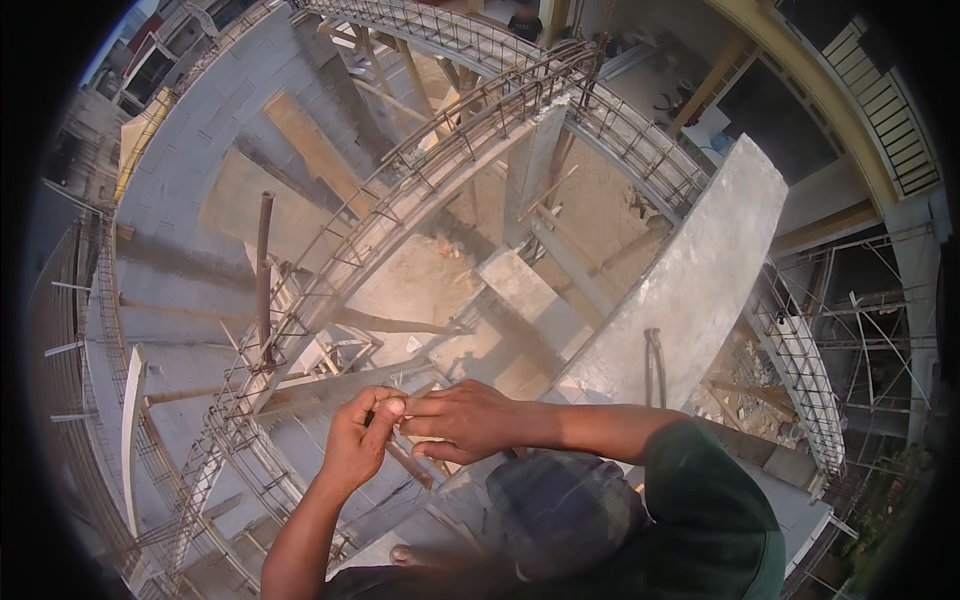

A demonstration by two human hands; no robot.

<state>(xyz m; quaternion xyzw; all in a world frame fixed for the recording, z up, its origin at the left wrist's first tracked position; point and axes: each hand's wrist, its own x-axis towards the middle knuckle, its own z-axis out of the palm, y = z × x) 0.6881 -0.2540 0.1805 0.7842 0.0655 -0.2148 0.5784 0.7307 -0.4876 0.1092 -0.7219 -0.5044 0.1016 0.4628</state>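
My left hand (pixel 362 432) and my right hand (pixel 470 420) meet in front of my body, fingertips touching or nearly so. The left thumb presses against its curled fingers in a pinch. From the right, my other hand reaches across with its fingers drawn together at the same spot. Whatever lies between the fingertips is too small to make out. Behind and left of the hands runs a steel rebar cage (pixel 235 405). A large pale flat panel (pixel 690 270) leans to the right of my hands, with a bent steel bar (pixel 655 365) against it.
Far below lies a dusty ground area (pixel 400 280) with timber and a pale block (pixel 520 285). Another rebar cage (pixel 640 135) crosses the far side. A rusty upright pipe (pixel 265 275) stands left. Wooden planks (pixel 315 145) lie on a grey surface (pixel 190 150). Rubble (pixel 750 385) sits at right.
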